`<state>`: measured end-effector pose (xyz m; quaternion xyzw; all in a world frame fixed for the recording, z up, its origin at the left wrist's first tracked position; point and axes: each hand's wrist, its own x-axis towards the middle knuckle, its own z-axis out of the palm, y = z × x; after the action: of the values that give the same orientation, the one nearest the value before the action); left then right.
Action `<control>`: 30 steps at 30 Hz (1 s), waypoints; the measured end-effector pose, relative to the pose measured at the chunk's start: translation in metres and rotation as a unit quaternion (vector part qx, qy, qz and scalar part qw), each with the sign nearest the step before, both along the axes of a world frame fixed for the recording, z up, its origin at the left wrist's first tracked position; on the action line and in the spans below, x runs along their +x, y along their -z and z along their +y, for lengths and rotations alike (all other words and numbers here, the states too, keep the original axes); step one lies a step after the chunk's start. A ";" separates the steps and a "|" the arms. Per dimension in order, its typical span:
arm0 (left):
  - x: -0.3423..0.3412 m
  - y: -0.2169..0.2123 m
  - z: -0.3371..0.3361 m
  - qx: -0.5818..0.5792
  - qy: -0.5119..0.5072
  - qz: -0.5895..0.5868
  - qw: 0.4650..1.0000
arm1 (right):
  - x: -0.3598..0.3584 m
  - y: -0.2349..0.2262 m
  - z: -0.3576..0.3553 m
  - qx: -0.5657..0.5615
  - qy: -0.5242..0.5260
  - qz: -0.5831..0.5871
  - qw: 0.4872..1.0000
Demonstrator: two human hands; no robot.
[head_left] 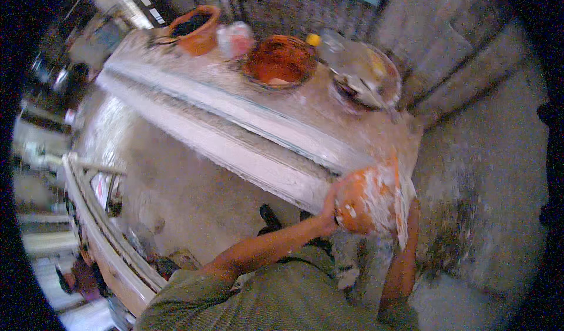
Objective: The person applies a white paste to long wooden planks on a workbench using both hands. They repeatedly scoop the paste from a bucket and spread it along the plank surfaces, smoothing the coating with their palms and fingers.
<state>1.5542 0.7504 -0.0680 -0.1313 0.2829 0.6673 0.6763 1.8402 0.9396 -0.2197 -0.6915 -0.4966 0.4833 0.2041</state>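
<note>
Between my hands is an orange plastic bowl [358,201], tipped on its side with its rim toward the right. White, plaster-like residue is smeared over its outside. My left hand [330,214] grips the bowl's left side. At the rim on the right, my right hand [413,210] holds on, its fingers mostly hidden by the rim. Just behind the bowl, the right ends of two long white moulding-like strips [258,157] lie along the bench. The bowl's inside faces away from view.
Along the back of the dusty bench [317,110] stand an orange pot [205,40], a clear container with pink in it [236,40], a reddish-orange basin [279,63], a yellow cap [313,40] and a residue-coated round pan [376,81]. A pale frame [97,213] leans at left; a wall [476,154] bounds the right.
</note>
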 end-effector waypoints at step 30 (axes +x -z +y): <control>-0.597 0.073 -0.422 0.029 -0.373 -0.041 0.927 | -0.915 0.013 -0.168 0.209 -0.507 -0.091 0.831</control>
<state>0.9571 0.3282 -0.1411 -0.2351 0.1659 0.8732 0.3933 0.9251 0.7712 -0.2331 -0.3247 -0.8830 0.3381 0.0243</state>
